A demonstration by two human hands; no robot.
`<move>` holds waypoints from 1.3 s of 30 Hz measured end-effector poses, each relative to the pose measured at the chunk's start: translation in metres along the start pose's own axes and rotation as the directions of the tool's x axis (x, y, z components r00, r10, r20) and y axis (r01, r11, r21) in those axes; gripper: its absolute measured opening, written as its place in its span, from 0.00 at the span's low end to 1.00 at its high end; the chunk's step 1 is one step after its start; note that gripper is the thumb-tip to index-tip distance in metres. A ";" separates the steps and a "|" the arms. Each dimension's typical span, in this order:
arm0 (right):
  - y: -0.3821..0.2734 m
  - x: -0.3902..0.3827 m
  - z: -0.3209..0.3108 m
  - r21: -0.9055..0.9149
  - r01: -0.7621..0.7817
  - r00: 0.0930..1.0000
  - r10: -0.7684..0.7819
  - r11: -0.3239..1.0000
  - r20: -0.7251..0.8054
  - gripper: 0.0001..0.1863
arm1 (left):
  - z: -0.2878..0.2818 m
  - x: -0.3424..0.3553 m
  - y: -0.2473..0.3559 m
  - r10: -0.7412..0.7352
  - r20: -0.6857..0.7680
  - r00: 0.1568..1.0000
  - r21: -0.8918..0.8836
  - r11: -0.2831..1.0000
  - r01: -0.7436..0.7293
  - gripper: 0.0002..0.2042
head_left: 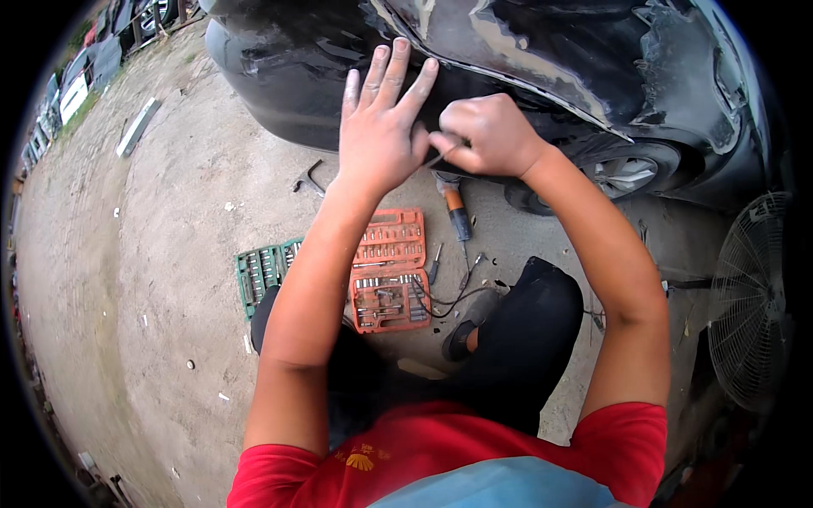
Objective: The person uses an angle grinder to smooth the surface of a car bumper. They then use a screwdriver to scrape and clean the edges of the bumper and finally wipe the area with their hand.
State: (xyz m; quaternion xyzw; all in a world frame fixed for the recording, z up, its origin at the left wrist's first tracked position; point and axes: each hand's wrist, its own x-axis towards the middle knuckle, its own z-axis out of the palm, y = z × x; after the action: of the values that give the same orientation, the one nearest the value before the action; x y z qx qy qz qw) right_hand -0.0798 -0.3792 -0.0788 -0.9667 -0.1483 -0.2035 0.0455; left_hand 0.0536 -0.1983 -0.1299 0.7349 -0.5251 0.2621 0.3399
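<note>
My left hand [378, 127] is laid against the dark bumper [296, 97] of a black car, its fingers stretched out and spread, holding nothing. Just to its right, my right hand [489, 135] is closed around a thin dark piece [444, 156], slightly blurred; its kind is unclear. That piece runs toward my left thumb, and I cannot tell whether the thumb touches it. Both hands are at the seam below a body panel [474, 38] with scraped paint and beige filler patches.
Between my knees and the car lie an open orange socket set case [391, 317], a green one [264, 273], an orange-and-black power tool [456, 210], a screwdriver [435, 267] and dark cable [453, 303]. A car wheel [631, 172] and a fan [749, 305] stand at right.
</note>
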 end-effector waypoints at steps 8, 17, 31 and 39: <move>-0.029 -0.010 -0.011 0.032 0.358 0.931 -0.360 0.933 0.061 0.19 | 0.018 -0.015 -0.012 -0.093 -0.011 0.996 0.014 0.996 0.093 0.45; 0.073 -0.034 -0.047 -0.156 0.505 0.856 -0.470 0.849 0.215 0.18 | 0.027 -0.015 -0.003 -0.084 -0.035 0.996 -0.028 0.996 0.083 0.46; 0.029 -0.066 -0.032 -0.081 0.532 0.847 -0.530 0.843 0.052 0.11 | 0.026 -0.009 -0.002 -0.049 -0.087 0.995 0.014 0.999 0.051 0.45; 0.077 -0.065 -0.037 -0.077 0.476 0.879 -0.476 0.876 0.017 0.16 | 0.022 -0.012 -0.008 -0.048 -0.087 0.995 0.000 0.999 0.048 0.44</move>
State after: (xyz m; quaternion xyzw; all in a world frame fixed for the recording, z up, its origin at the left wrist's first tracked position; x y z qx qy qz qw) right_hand -0.1269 -0.4753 -0.0733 -0.9013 -0.3733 -0.2152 -0.0439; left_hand 0.0585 -0.2071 -0.1544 0.7355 -0.4916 0.2862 0.3680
